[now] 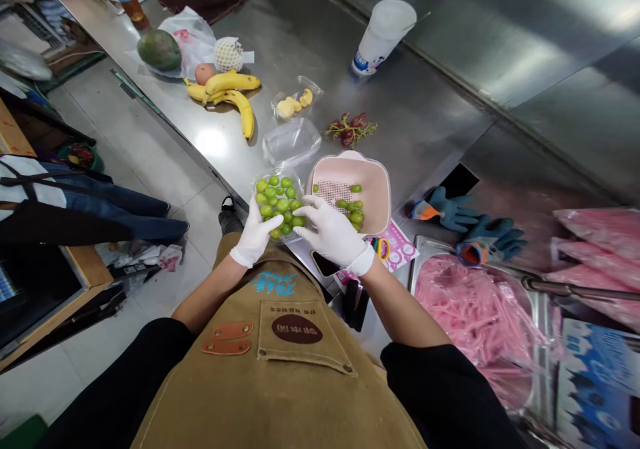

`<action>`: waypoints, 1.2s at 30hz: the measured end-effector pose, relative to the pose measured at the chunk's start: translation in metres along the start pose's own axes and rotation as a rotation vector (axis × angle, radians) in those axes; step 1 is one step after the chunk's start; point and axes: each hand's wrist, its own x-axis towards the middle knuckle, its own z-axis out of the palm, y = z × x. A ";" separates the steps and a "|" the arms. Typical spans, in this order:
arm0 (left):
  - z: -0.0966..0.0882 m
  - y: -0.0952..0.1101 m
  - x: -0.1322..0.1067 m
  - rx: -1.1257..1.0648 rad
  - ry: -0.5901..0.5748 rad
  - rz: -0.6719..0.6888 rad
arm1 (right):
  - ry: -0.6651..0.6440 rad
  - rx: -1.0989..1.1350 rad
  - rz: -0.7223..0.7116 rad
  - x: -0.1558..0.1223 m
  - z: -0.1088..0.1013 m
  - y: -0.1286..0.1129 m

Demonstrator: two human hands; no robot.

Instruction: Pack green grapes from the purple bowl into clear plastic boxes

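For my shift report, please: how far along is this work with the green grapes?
Done: a clear plastic tray holds a good heap of green grapes. In hand: the gloved left hand is against the tray's edge; the gloved right hand is over a pink strainer basket. Remaining: a few green grapes lie in the basket, and red grapes sit on the steel counter.

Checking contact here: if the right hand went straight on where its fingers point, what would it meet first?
Probably the green grapes in the clear plastic tray; the fingertips of the right hand look almost against them, though depth is unclear.
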 end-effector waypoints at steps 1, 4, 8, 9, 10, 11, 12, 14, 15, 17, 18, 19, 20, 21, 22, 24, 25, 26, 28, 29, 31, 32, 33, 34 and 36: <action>-0.001 0.000 0.000 -0.016 0.013 -0.022 | 0.015 0.012 -0.003 -0.001 0.000 0.000; -0.002 0.002 0.000 -0.078 0.066 -0.076 | 0.156 0.061 0.009 -0.002 -0.003 0.000; -0.002 0.005 0.002 -0.121 0.134 -0.110 | 0.333 0.172 0.062 -0.003 -0.010 -0.008; 0.000 0.005 0.002 -0.125 0.142 -0.115 | 0.305 0.177 0.045 -0.002 -0.010 -0.013; 0.001 0.006 0.001 -0.127 0.148 -0.120 | 0.244 0.161 0.023 -0.001 -0.010 -0.018; 0.003 0.006 0.001 -0.128 0.152 -0.120 | 0.158 0.122 0.011 0.002 -0.009 -0.025; 0.005 0.006 0.001 -0.127 0.158 -0.111 | 0.057 0.060 0.022 0.006 -0.006 -0.032; 0.008 0.005 0.001 -0.122 0.176 -0.071 | -0.134 -0.109 0.119 0.016 0.001 -0.047; 0.009 0.004 0.001 -0.115 0.186 -0.047 | -0.210 -0.196 0.177 0.021 0.004 -0.054; 0.008 0.003 0.002 -0.098 0.201 -0.017 | -0.308 -0.308 0.247 0.032 0.010 -0.062; 0.006 0.002 0.003 -0.092 0.207 -0.017 | -0.324 -0.317 0.255 0.037 0.011 -0.063; 0.004 0.002 0.004 -0.088 0.211 -0.024 | -0.314 -0.288 0.252 0.040 0.011 -0.062; 0.000 0.002 0.006 -0.087 0.216 -0.035 | -0.279 -0.223 0.244 0.042 0.010 -0.059; -0.004 0.001 0.007 -0.086 0.226 -0.045 | -0.221 -0.124 0.236 0.043 0.008 -0.054; -0.009 0.001 0.009 -0.083 0.238 -0.055 | -0.153 0.009 0.234 0.043 0.004 -0.048; -0.019 0.000 0.012 -0.061 0.261 -0.076 | -0.029 0.361 0.270 0.042 -0.007 -0.033; -0.025 0.000 0.013 -0.043 0.270 -0.087 | 0.009 0.565 0.315 0.042 -0.013 -0.024; -0.032 0.000 0.014 -0.022 0.277 -0.093 | 0.028 0.769 0.376 0.042 -0.020 -0.016; -0.044 0.000 0.018 0.030 0.294 -0.082 | 0.032 1.115 0.511 0.046 -0.034 0.001; -0.051 0.001 0.021 0.061 0.305 -0.062 | 0.032 1.233 0.563 0.048 -0.039 0.008; -0.062 0.003 0.027 0.127 0.320 -0.012 | 0.042 1.351 0.606 0.055 -0.048 0.018; -0.067 0.004 0.031 0.156 0.323 0.012 | 0.053 1.364 0.604 0.058 -0.050 0.021; -0.072 0.005 0.034 0.177 0.323 0.035 | 0.067 1.358 0.590 0.062 -0.050 0.022; -0.075 0.006 0.037 0.190 0.323 0.057 | 0.078 1.340 0.570 0.065 -0.050 0.022; -0.079 0.008 0.043 0.193 0.327 0.096 | 0.068 1.288 0.528 0.072 -0.044 0.019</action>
